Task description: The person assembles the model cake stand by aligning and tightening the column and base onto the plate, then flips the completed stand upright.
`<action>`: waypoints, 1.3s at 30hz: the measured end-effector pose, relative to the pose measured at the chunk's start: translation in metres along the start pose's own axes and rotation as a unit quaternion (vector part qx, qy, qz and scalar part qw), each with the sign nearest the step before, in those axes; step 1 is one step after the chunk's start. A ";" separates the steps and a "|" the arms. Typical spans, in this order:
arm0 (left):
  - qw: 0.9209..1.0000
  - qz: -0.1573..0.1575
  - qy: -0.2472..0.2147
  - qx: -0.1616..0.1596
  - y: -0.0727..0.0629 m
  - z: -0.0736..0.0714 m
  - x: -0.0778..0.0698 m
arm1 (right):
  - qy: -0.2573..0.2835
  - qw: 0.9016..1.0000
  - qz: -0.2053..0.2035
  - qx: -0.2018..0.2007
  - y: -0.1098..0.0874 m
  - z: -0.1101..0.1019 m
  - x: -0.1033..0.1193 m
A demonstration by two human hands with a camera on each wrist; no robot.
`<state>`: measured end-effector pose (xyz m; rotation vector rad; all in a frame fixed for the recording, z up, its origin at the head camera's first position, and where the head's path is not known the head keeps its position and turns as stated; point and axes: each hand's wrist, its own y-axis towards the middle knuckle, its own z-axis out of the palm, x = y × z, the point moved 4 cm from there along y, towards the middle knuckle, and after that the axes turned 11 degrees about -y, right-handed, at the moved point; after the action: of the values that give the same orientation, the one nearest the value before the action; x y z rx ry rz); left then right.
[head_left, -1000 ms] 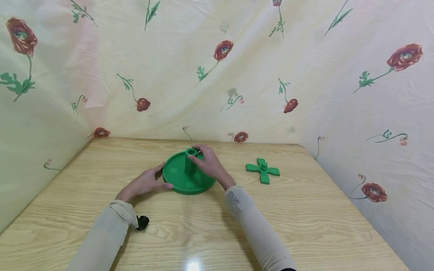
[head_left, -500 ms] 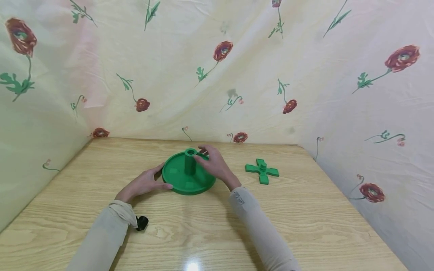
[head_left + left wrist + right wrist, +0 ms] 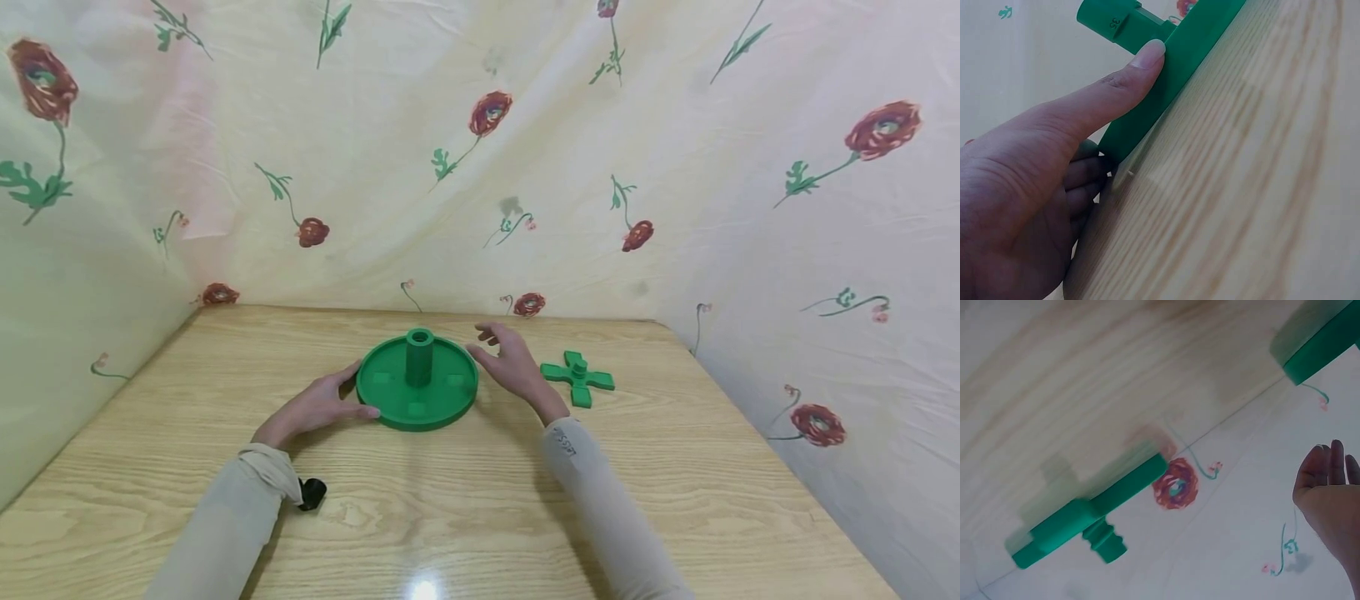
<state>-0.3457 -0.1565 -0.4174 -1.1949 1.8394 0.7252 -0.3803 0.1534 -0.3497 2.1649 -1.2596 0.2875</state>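
Note:
A round green tray-like base (image 3: 390, 402) with a low rim stands on the wooden table, and a hollow green post (image 3: 418, 363) rises upright from its middle. My left hand (image 3: 321, 407) holds the base by its left edge; in the left wrist view the thumb (image 3: 1147, 56) lies against the rim, and the other fingers are partly hidden. To the right of the base, apart from it, my right hand (image 3: 516, 368) hovers with loosely bent fingers and nothing in them. Beyond that hand lies a green cross-shaped piece (image 3: 579, 378) with a ridged stub, seen side-on in the right wrist view.
The pale wooden table (image 3: 420, 517) runs back to a flower-printed cloth (image 3: 360, 150), which also hangs at both sides. A small black object (image 3: 312, 493) sits at the left sleeve cuff.
My right hand has let go of the post and moved right, off the base, toward the cross-shaped piece. The left hand stays on the base's edge.

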 end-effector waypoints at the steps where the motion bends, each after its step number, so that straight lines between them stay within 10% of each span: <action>1: 1.000 0.000 0.000 0.000 0.000 0.000 0.001 | -0.001 1.000 0.002 -0.002 -0.001 -0.003 -0.003; 39: 1.000 0.004 -0.011 0.005 0.001 -0.001 0.002 | -0.091 0.993 0.069 -0.015 -0.063 -0.090 -0.093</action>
<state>-0.3472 -0.1584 -0.4184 -1.1711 1.8285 0.7301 -0.3653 0.2966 -0.3468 2.1199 -1.5093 0.1287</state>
